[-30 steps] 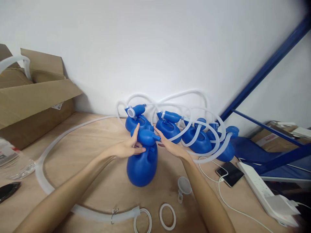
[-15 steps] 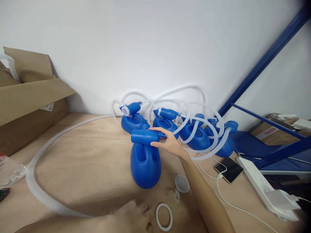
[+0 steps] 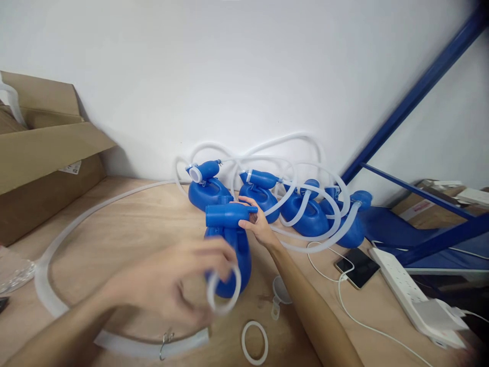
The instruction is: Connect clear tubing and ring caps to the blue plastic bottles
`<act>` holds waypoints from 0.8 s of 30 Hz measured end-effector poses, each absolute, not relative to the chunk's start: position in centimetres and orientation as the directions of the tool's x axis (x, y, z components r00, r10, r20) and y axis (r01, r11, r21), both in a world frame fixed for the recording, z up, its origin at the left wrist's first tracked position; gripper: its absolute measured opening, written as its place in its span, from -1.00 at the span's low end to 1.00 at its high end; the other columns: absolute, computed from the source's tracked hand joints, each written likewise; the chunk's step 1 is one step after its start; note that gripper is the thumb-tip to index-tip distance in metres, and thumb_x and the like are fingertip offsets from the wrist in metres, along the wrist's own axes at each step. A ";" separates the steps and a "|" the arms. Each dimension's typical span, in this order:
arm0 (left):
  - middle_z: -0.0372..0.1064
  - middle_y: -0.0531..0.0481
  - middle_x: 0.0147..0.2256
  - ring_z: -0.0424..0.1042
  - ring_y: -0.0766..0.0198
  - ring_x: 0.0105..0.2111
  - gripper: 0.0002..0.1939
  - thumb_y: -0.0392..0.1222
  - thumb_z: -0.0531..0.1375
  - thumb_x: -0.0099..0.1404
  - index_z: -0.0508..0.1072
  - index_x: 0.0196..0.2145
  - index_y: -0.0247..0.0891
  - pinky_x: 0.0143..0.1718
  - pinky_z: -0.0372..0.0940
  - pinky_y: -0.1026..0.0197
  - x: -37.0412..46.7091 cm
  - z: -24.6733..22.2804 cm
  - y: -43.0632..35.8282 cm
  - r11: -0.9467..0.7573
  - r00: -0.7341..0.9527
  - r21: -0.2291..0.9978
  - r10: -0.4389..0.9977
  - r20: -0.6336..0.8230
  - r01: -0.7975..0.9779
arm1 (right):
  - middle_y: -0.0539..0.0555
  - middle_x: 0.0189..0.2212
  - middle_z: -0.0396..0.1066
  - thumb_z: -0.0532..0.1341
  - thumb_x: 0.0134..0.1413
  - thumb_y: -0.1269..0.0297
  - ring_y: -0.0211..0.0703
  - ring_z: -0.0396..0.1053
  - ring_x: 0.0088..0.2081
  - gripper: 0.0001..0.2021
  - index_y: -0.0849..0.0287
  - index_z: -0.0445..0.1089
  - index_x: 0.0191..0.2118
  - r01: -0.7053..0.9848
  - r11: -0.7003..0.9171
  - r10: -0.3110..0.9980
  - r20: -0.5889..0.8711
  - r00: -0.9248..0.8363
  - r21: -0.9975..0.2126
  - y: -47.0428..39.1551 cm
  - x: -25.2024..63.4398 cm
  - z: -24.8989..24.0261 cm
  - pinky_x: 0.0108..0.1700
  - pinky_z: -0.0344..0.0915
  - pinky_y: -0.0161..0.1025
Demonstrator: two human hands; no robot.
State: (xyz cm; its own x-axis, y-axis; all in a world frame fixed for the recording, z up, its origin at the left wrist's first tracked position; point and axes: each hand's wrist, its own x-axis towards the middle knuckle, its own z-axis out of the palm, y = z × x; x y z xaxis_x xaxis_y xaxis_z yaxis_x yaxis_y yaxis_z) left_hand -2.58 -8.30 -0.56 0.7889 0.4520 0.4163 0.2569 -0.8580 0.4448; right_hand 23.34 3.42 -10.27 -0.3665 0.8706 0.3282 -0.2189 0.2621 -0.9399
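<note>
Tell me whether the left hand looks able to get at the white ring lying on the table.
Probably yes: the flat white ring lies uncovered near the left hand, and the right arm passes beside it, not over it. That hand holds another ring, which may hamper its grasp.

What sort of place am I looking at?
Probably a small workshop or storeroom bench, judging by the row of blue jugs with pale tubing, the open cardboard box and the blue frame at right.

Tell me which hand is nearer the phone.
Right: the right hand, holding a blue spouted piece, is left of the phone; the left hand, holding a white ring, is farther left.
</note>
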 end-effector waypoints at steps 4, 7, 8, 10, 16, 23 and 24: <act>0.53 -0.10 0.00 0.51 0.06 0.01 -0.74 -0.03 0.39 0.26 0.40 -0.34 -0.17 0.08 0.41 0.01 -5.8 1.3 -3.0 -0.748 0.435 0.476 0.659 0.613 0.463 | 0.11 0.16 0.48 0.55 -0.13 0.04 0.07 0.48 0.12 -0.40 -0.02 0.40 0.04 -0.204 0.283 0.880 0.339 -0.333 -0.937 3.5 23.1 -10.4 0.09 0.46 -0.06; 0.55 -0.10 -0.02 0.54 0.05 -0.02 -0.65 0.10 0.40 0.24 0.43 -0.38 -0.20 0.08 0.44 -0.02 -6.9 -0.3 -0.5 -0.658 0.415 0.555 0.752 0.512 0.508 | 0.10 0.13 0.50 0.54 -0.15 0.02 0.08 0.47 0.12 -0.40 -0.02 0.39 0.03 -0.215 0.300 0.885 0.355 -0.300 -0.929 3.5 22.9 -10.8 0.06 0.45 -0.07; 0.56 -0.10 -0.03 0.55 0.06 -0.03 -0.64 0.13 0.39 0.24 0.44 -0.39 -0.20 0.08 0.46 -0.02 -6.9 -1.0 0.0 -0.639 0.436 0.591 0.769 0.468 0.492 | 0.10 0.13 0.50 0.54 -0.15 0.01 0.08 0.46 0.12 -0.40 -0.02 0.39 0.03 -0.219 0.304 0.887 0.359 -0.289 -0.927 3.6 22.8 -11.0 0.07 0.45 -0.07; 0.55 -0.10 -0.02 0.55 0.06 -0.02 -0.60 0.18 0.38 0.23 0.44 -0.41 -0.21 0.09 0.47 -0.03 -6.6 -2.2 0.5 -0.593 0.460 0.650 0.797 0.391 0.475 | 0.10 0.11 0.50 0.53 -0.16 -0.01 0.08 0.47 0.10 -0.39 -0.02 0.39 0.03 -0.223 0.306 0.893 0.360 -0.270 -0.926 3.6 22.6 -11.3 0.06 0.45 -0.07; 0.52 -0.11 0.00 0.58 0.05 -0.09 -0.39 0.20 0.41 0.18 0.41 0.06 -0.15 -0.02 0.55 -0.06 -5.2 -3.6 0.6 -0.467 0.435 0.724 0.864 0.253 0.508 | 0.09 0.01 0.48 0.51 -0.22 -0.05 0.05 0.46 0.00 -0.37 0.00 0.38 0.00 -0.227 0.297 0.929 0.336 -0.156 -0.927 3.4 21.9 -11.8 -0.01 0.46 -0.10; 0.57 -0.18 0.02 0.61 -0.02 -0.11 -0.27 0.22 0.41 0.16 0.47 0.18 -0.21 -0.03 0.57 -0.10 -4.8 -3.8 0.8 -0.459 0.443 0.715 0.867 0.230 0.527 | 0.06 -0.04 0.42 0.48 -0.21 -0.01 -0.01 0.44 -0.08 -0.34 -0.01 0.36 0.07 -0.252 0.274 0.940 0.314 -0.135 -0.928 3.0 21.5 -12.2 -0.07 0.45 -0.14; 0.57 -0.17 0.03 0.62 -0.02 -0.09 -0.26 0.22 0.41 0.16 0.48 0.19 -0.22 -0.01 0.57 -0.09 -4.6 -3.9 0.9 -0.451 0.441 0.727 0.869 0.224 0.518 | 0.06 -0.04 0.41 0.47 -0.19 -0.02 -0.02 0.43 -0.09 -0.34 -0.02 0.35 0.09 -0.250 0.273 0.941 0.312 -0.130 -0.929 2.9 21.4 -12.4 -0.07 0.45 -0.15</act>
